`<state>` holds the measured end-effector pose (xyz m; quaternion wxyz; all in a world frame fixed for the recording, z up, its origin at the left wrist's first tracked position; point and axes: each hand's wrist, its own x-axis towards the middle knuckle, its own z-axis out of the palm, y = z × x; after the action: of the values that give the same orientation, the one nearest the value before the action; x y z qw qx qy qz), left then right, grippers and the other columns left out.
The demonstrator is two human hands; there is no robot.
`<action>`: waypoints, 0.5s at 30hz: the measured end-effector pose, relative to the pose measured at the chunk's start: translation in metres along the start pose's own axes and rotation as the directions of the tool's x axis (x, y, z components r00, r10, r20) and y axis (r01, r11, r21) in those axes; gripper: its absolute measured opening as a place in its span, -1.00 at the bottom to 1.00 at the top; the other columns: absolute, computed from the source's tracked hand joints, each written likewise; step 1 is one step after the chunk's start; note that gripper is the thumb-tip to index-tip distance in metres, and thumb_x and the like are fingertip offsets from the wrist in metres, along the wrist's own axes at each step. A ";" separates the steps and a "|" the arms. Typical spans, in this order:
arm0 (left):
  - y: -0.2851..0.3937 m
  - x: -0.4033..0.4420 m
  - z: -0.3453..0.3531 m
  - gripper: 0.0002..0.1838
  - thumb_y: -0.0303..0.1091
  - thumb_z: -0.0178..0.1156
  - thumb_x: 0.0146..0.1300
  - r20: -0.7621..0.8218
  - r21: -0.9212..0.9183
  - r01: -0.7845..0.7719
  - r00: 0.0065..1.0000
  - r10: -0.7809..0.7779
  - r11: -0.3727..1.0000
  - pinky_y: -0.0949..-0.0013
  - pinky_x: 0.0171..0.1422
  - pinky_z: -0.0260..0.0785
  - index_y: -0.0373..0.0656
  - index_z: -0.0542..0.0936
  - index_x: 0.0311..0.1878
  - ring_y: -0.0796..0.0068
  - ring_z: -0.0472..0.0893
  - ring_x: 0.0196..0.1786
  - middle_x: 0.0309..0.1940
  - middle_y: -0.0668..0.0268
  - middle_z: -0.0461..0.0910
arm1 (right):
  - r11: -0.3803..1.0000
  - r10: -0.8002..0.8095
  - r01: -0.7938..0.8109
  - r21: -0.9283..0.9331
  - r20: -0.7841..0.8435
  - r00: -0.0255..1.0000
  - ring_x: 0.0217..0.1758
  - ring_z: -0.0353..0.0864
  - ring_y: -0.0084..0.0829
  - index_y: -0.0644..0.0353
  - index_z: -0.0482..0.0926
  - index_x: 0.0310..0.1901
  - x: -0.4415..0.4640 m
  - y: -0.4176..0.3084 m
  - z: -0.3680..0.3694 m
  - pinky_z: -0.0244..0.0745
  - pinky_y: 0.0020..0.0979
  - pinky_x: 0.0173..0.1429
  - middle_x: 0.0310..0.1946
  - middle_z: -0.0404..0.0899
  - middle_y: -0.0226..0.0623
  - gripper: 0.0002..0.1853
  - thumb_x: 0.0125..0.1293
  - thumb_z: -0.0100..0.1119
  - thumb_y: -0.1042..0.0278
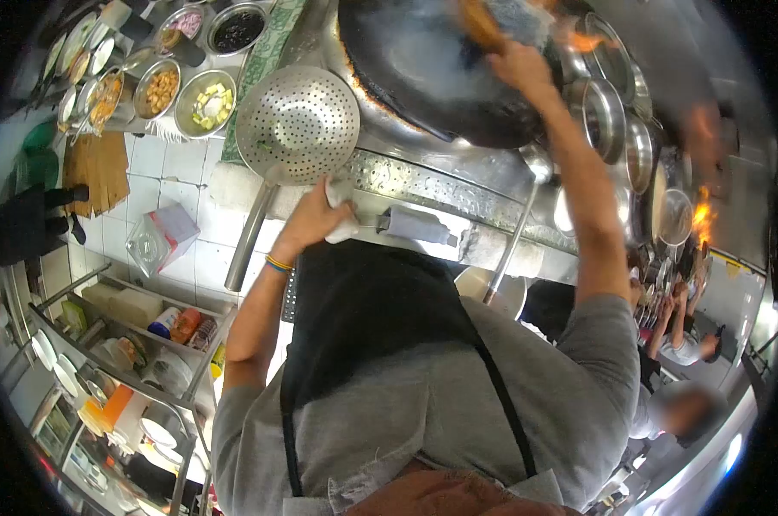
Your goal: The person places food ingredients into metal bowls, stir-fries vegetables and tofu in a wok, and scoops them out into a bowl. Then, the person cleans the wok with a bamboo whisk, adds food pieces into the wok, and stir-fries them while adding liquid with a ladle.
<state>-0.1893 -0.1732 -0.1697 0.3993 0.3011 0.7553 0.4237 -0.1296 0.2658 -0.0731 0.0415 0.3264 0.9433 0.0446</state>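
My right hand [519,70] reaches over a large dark wok [423,95], closed around a tan wok brush [479,24]; its tip is blurred among steam and pale spray. Below the wok's left side, my left hand [313,217] grips a folded white cloth [343,206] against the stove's front edge. A perforated metal strainer [296,125] lies just beyond that hand, its handle pointing toward me. To the right of the wok rests a ladle [538,162], its long handle slanting down over a pale bucket [509,297].
Bowls of yellow chunks [206,105], browned pieces [158,93] and dark sauce [236,31] stand at upper left. Metal pots [599,120] line the right side. Flames [704,219] rise farther right, near other people. A shelf rack [139,361] stands at lower left.
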 end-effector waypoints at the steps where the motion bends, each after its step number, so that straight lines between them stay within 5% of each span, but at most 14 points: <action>1: 0.007 -0.005 0.005 -0.36 -0.19 0.37 0.11 0.108 0.081 0.147 0.982 -0.156 0.986 0.02 0.01 0.49 -0.32 0.37 0.16 -0.14 0.64 -0.12 -0.17 -0.17 0.61 | 0.995 -0.022 0.024 0.094 -0.023 0.999 -0.02 0.67 0.11 0.17 0.46 0.22 -0.001 -0.014 0.016 0.61 0.00 0.04 -0.14 0.67 0.13 -0.47 0.28 0.20 0.07; 2: -0.019 -0.005 0.026 -0.34 -0.29 0.37 0.09 -0.016 0.213 -0.043 0.999 0.048 0.976 -0.06 0.08 0.45 -0.35 0.31 0.18 -0.27 0.57 -0.03 -0.12 -0.28 0.56 | 0.990 -0.077 0.075 0.117 0.015 0.997 -0.03 0.67 0.11 0.18 0.48 0.19 -0.011 -0.035 0.014 0.60 0.00 0.04 -0.16 0.67 0.15 -0.48 0.27 0.22 0.08; 7: -0.020 -0.010 0.038 -0.37 -0.43 0.39 0.01 -0.137 0.224 -0.073 0.985 0.106 0.972 -0.06 0.11 0.41 -0.35 0.33 0.13 -0.29 0.51 0.02 -0.06 -0.23 0.52 | 0.860 -0.418 0.249 0.444 0.337 0.844 -0.10 0.67 0.11 0.23 0.47 0.22 -0.115 -0.043 -0.087 0.56 -0.01 0.05 -0.25 0.65 0.21 -0.47 0.26 0.20 0.15; 9: -0.006 -0.018 0.034 -0.39 -0.47 0.40 -0.01 -0.184 0.335 -0.094 0.969 0.163 0.937 -0.04 0.10 0.40 -0.33 0.36 0.12 -0.25 0.49 0.02 -0.07 -0.17 0.51 | 0.960 -0.274 0.208 0.187 0.478 0.835 -0.10 0.69 0.10 0.18 0.48 0.22 -0.132 -0.013 -0.112 0.56 -0.01 0.08 -0.28 0.67 0.16 -0.52 0.29 0.15 0.19; 11: 0.005 -0.025 0.030 -0.43 -0.49 0.40 -0.04 -0.202 0.407 -0.083 0.963 0.178 0.910 -0.01 0.08 0.40 -0.31 0.40 0.08 -0.16 0.48 -0.01 -0.09 -0.10 0.50 | 0.938 -0.197 0.232 -0.258 0.156 0.968 -0.11 0.71 0.06 0.13 0.48 0.22 -0.123 0.047 -0.070 0.60 -0.03 0.05 -0.24 0.69 0.09 -0.56 0.32 0.10 0.24; 15: -0.005 -0.018 0.032 -0.48 -0.51 0.40 -0.12 -0.202 0.583 -0.106 0.941 0.271 0.806 0.08 0.07 0.38 -0.28 0.48 -0.01 -0.04 0.48 -0.06 -0.10 -0.01 0.50 | 0.951 0.083 -0.037 -0.308 0.137 0.987 -0.09 0.72 0.03 0.13 0.40 0.29 -0.031 0.035 -0.034 0.66 -0.06 -0.07 -0.17 0.68 0.09 -0.54 0.37 0.03 0.27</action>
<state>-0.1537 -0.1770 -0.1786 0.1389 0.4176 0.8603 0.2572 -0.0874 0.2721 -0.0341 0.1598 0.3472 0.9090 0.1661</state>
